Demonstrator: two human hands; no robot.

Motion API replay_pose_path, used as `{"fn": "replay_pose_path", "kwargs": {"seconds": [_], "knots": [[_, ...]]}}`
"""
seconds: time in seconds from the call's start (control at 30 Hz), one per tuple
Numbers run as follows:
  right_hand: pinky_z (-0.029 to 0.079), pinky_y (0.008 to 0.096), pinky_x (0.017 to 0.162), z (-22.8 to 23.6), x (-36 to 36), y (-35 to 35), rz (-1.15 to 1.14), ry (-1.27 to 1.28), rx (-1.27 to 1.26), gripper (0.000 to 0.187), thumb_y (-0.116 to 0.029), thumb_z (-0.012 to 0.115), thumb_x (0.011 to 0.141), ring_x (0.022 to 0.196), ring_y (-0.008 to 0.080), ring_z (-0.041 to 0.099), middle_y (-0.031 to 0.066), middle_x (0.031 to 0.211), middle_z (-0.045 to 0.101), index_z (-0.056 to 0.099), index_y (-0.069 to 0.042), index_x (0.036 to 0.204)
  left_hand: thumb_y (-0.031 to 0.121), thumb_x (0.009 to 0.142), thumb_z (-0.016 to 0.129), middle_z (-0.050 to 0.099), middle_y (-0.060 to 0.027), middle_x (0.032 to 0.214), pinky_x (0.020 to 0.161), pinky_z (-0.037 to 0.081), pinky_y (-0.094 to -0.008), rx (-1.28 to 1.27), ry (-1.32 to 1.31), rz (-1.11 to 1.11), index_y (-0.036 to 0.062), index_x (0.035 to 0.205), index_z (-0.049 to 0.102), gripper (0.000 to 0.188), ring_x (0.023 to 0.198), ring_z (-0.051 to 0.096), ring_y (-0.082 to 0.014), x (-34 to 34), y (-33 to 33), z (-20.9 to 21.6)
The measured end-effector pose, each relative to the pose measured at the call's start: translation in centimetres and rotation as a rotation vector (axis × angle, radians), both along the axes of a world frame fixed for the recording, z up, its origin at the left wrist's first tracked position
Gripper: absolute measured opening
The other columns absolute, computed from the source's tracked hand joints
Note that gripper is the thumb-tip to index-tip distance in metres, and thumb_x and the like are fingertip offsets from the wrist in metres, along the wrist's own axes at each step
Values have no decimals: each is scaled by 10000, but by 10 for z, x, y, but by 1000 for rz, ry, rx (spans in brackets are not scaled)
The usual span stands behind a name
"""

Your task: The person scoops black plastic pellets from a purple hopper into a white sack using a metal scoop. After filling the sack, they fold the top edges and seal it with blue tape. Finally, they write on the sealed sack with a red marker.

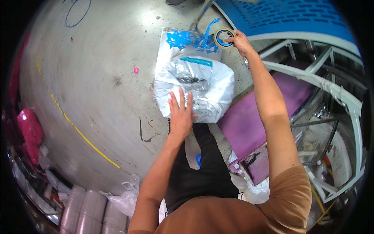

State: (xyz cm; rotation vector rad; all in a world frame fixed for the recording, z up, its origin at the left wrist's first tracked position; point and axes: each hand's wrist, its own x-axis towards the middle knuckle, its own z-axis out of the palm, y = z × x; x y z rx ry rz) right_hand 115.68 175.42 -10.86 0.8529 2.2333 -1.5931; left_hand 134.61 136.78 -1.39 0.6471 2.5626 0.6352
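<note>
A stuffed white plastic package (222, 84) with a teal label lies in front of my legs, on a pale flat board (161, 54) with peeling blue patches. My left hand (181, 113) rests flat on its near side, fingers spread. Beyond the package, to the right, my right hand (240, 42) grips a roll of tape (218, 32) by its ring. A loose blue strip (210, 30) stands up just left of the roll and reaches down to the board's blue patches; whether it joins the roll is unclear.
A white metal frame (302, 70) and a purple board (243, 126) are close on my right. Behind them rises a blue slotted panel (288, 17). Wrapped rolls (91, 210) and a pink bundle (30, 126) sit at the left. A yellow line (74, 126) crosses the grey floor.
</note>
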Motion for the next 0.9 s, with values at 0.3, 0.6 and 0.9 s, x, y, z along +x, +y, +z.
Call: {"fn": "replay_pose_path", "kwargs": {"seconds": [0.3,0.6,0.9], "knots": [[500,312,730,-11,179,85,-435,159,-41,830,37,668,748,847,182,596,131,1089,636,392,-87,1521,368,764,835,183,-300,1639,1199,227,-599,-193,52,-83,62,1597,269,1052,1491,154,-560,-57,43,8],[466,367,961,12,338,-13,-730,135,-192,981,13,699,744,1136,269,557,150,1329,518,236,-136,1596,398,803,807,215,-358,1602,1195,218,-606,-217,83,-174,16,1578,288,1008,1460,169,-607,-47,42,13],[456,366,990,34,424,-176,-885,71,-140,719,13,697,802,1045,194,586,89,1095,600,406,-89,1452,483,824,784,225,-371,1594,1194,230,-588,-215,133,-193,6,1578,274,1028,1445,194,-622,-37,30,5]]}}
